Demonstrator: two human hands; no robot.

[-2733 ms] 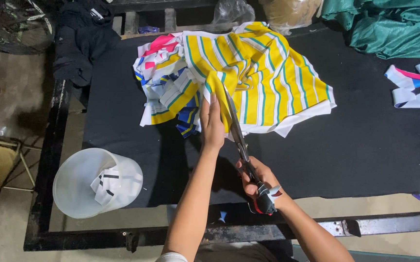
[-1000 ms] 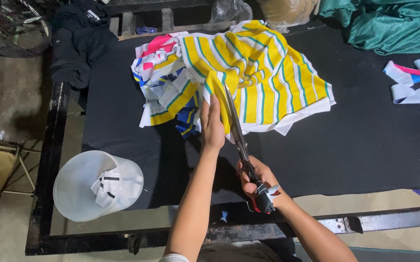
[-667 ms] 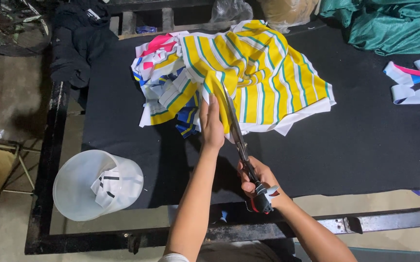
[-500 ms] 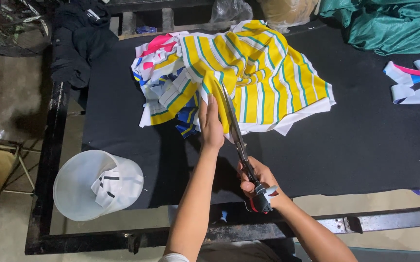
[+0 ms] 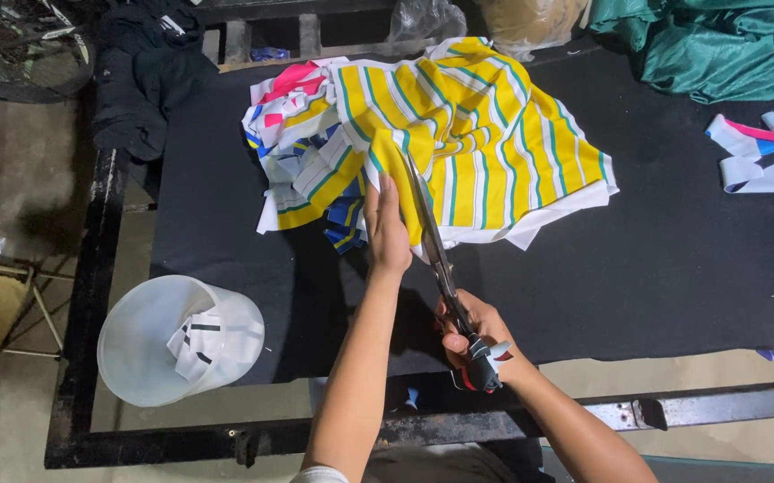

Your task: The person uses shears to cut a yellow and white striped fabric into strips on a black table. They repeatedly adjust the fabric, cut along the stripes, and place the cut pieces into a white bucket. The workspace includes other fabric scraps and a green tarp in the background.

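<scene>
Scissors [image 5: 436, 255] in right hand [image 5: 476, 333], fingers closed through taped handles near table's front edge; long blades run up & away, tips lying on lower edge of yellow striped cloth [image 5: 485, 134]; whether blades are parted or shut can't be told from this angle. Left hand [image 5: 387, 231] flat, fingers together & extended, palm pressing cloth just left of blades, gripping nothing; both forearms come in from bottom of frame.

Cloth sits crumpled at back-centre of black table top [image 5: 673, 268]; yellow w/ green-&-white stripes, white hem along lower edge; heaped over mixed scraps [image 5: 302, 152] in pink, blue, white at its left. Fabric looks light, soft, prob. stretchy, so likely to bunch & slide under blades; best held flat & taut right beside cut line, as left hand does, not pinched at loose edge.

Further out: white plastic bucket [image 5: 181, 340] w/ white pieces inside at front-left corner; loose strips [image 5: 763, 156] pink, white, blue at far right; green fabric pile [image 5: 718, 40] top right; dark garment [image 5: 141, 80] draped top left.
</scene>
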